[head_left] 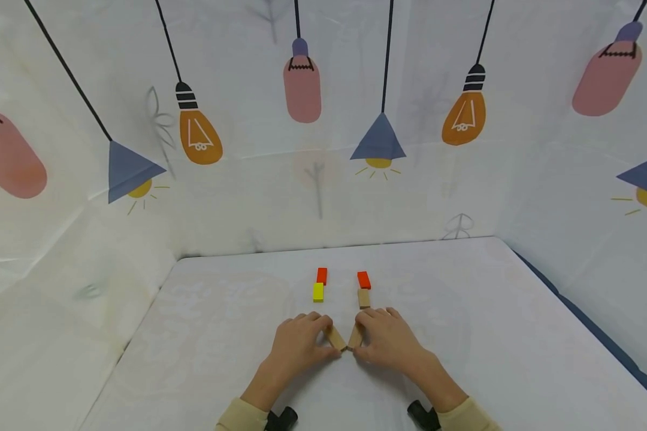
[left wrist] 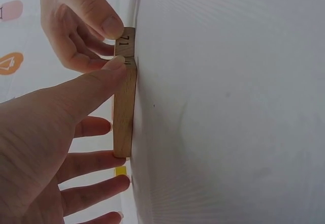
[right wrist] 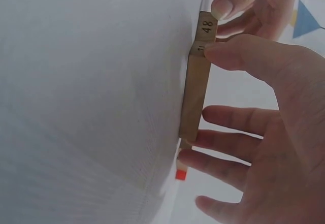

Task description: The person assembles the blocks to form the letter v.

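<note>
My left hand (head_left: 302,342) pinches a plain wooden block (head_left: 335,338) at its two ends, between thumb and fingers. My right hand (head_left: 389,340) holds another wooden block (head_left: 356,336) the same way. Both blocks lie on the table, slanting so that their near ends meet in a V. The right-hand block's end (left wrist: 124,42) carries the number 71 in the left wrist view. In the right wrist view the left-hand block's end (right wrist: 206,26) reads 48. Fingers hide parts of both blocks.
Beyond the left hand, a yellow block (head_left: 318,292) touches a red block (head_left: 322,275). Past the right hand, a wooden block (head_left: 363,298) lies against a second red block (head_left: 363,280). The white table (head_left: 221,311) meets a sheet wall (head_left: 237,203) printed with lamps.
</note>
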Action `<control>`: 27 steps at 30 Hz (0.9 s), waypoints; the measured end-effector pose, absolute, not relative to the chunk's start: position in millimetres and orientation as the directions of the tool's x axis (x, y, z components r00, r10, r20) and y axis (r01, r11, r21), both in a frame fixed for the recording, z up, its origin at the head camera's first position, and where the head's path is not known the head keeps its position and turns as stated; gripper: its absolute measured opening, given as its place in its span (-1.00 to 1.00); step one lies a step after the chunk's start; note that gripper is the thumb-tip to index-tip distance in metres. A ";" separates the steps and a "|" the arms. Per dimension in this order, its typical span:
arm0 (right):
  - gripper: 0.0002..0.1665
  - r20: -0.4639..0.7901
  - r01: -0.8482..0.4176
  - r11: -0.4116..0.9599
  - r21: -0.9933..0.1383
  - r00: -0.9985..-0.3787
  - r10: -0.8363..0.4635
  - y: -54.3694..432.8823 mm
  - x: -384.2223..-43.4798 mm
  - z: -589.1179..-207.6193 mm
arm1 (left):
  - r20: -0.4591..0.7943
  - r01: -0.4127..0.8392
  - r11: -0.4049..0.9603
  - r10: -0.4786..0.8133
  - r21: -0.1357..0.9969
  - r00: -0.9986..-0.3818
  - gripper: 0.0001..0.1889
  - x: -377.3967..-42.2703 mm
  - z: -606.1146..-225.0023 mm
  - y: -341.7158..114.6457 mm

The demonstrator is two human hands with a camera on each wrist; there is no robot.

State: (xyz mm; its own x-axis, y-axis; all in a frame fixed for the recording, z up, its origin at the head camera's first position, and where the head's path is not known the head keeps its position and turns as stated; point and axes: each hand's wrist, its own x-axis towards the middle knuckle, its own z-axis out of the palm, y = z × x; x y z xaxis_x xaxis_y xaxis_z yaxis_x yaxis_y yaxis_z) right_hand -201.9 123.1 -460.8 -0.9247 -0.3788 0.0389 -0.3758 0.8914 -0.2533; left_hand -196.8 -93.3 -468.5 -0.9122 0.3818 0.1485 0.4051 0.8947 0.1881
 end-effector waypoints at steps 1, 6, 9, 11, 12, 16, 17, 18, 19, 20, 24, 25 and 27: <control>-0.50 0.038 -0.377 0.891 -0.254 -0.924 -0.380 123.0 -201.9 -460.7 | 0.147 0.404 0.895 0.381 0.191 -0.913 -0.42 -196.9 -468.6 -93.2; -0.50 0.036 -0.377 0.891 -0.251 -0.924 -0.381 123.2 -202.0 -461.0 | 0.144 0.405 0.892 0.382 0.203 -0.913 -0.43 -197.4 -469.2 -92.7; -0.50 0.041 -0.379 0.891 -0.252 -0.924 -0.381 123.2 -201.8 -461.5 | 0.146 0.406 0.892 0.383 0.200 -0.912 -0.42 -197.4 -470.0 -93.0; -0.50 0.046 -0.381 0.890 -0.252 -0.923 -0.382 123.2 -201.5 -461.7 | 0.149 0.408 0.891 0.384 0.200 -0.911 -0.42 -197.4 -470.4 -93.5; -0.50 0.049 -0.382 0.889 -0.253 -0.923 -0.382 123.2 -201.5 -461.9 | 0.151 0.409 0.891 0.384 0.199 -0.911 -0.42 -197.3 -470.4 -93.7; -0.52 0.058 -0.382 0.889 -0.251 -0.923 -0.380 122.7 -201.4 -462.1 | 0.163 0.415 0.889 0.388 0.195 -0.907 -0.43 -197.1 -470.1 -94.7; -0.52 0.059 -0.382 0.889 -0.251 -0.923 -0.380 122.6 -201.4 -462.2 | 0.167 0.417 0.888 0.389 0.195 -0.906 -0.43 -196.9 -469.8 -94.8; -0.53 0.059 -0.381 0.890 -0.252 -0.923 -0.379 122.4 -201.3 -462.2 | 0.169 0.419 0.887 0.391 0.194 -0.905 -0.43 -196.7 -469.7 -94.9; -0.53 0.059 -0.381 0.890 -0.252 -0.924 -0.379 122.3 -201.2 -462.1 | 0.171 0.420 0.887 0.392 0.192 -0.904 -0.44 -196.6 -469.5 -94.9; -0.53 0.058 -0.381 0.890 -0.252 -0.924 -0.379 122.2 -201.2 -462.0 | 0.172 0.421 0.887 0.392 0.192 -0.904 -0.43 -196.4 -469.4 -95.0; -0.52 0.057 -0.380 0.891 -0.250 -0.924 -0.378 121.6 -200.6 -461.5 | 0.168 0.415 0.890 0.387 0.190 -0.907 -0.43 -196.0 -469.3 -94.6; -0.52 0.055 -0.379 0.891 -0.250 -0.924 -0.378 121.5 -200.4 -461.4 | 0.164 0.412 0.891 0.385 0.191 -0.908 -0.43 -195.9 -469.2 -94.5; -0.52 0.049 -0.377 0.892 -0.251 -0.925 -0.377 121.3 -199.7 -461.0 | 0.150 0.404 0.893 0.380 0.196 -0.913 -0.42 -195.6 -469.3 -94.3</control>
